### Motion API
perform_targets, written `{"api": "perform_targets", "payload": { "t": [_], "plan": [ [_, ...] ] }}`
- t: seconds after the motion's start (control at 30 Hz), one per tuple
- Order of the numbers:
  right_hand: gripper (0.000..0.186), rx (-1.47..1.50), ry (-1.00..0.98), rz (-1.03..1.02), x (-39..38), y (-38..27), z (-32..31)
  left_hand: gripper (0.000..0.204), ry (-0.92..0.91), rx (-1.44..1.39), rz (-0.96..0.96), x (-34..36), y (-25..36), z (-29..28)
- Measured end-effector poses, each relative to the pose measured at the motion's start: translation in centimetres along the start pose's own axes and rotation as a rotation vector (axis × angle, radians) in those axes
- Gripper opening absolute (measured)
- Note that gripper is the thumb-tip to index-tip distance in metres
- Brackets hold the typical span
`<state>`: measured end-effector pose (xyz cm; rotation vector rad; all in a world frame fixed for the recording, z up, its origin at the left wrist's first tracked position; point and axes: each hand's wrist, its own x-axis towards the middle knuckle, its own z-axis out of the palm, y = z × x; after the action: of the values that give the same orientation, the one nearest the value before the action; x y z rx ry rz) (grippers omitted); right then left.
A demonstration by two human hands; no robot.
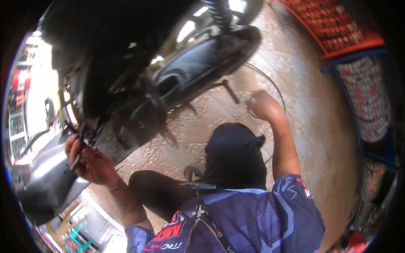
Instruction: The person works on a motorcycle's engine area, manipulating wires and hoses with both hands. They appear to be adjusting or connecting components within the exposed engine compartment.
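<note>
A dark scooter [126, 92] stands before me, its body stretching from the left to the far middle. My left hand [95, 166] is closed round a thin dark piece at the scooter's left part; fingers and shadow hide what it is. To the right, my right hand [265, 105] is raised off the scooter with its fingers curled in, blurred by motion. Whatever it may hold cannot be made out. A thin black hose or cable [270, 80] curves past that hand over the floor. Nearest to it on the scooter is a lever [230, 92] sticking out from the engine side.
Racks at the right hold several stacked ring-shaped parts: an orange one [333, 54] at the far end, a blue one [348, 95] beside it. My bent knee [236, 147] is over the tiled floor [185, 135]. A grey body panel [38, 181] lies at the left.
</note>
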<state>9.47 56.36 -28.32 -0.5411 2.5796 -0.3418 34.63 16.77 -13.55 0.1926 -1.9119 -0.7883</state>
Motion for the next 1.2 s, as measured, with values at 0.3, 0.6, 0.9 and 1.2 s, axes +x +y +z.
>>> {"api": "perform_targets", "payload": {
  "t": [0.3, 0.6, 0.9, 1.2],
  "plan": [
    [0.010, -0.248, 0.231, -1.496, -10.9, -19.7, -17.4, 0.029, 0.072, 0.114, -0.172, -0.1, 1.3, 3.3],
    [0.016, -0.100, 0.139, -1.458, -10.2, -25.5, -18.2, 0.029, 0.005, -0.161, -0.282, -1.1, 1.2, 5.2],
    [0.022, 0.059, 0.185, -1.579, -11.5, -35.7, -17.4, 0.029, 0.071, -0.473, -0.447, -0.5, 2.8, 3.0],
    [0.033, 0.740, 0.169, -0.999, -9.3, -36.4, -10.9, 0.030, 0.204, -0.798, -0.584, 0.1, 3.0, 0.8]
  ]
}}
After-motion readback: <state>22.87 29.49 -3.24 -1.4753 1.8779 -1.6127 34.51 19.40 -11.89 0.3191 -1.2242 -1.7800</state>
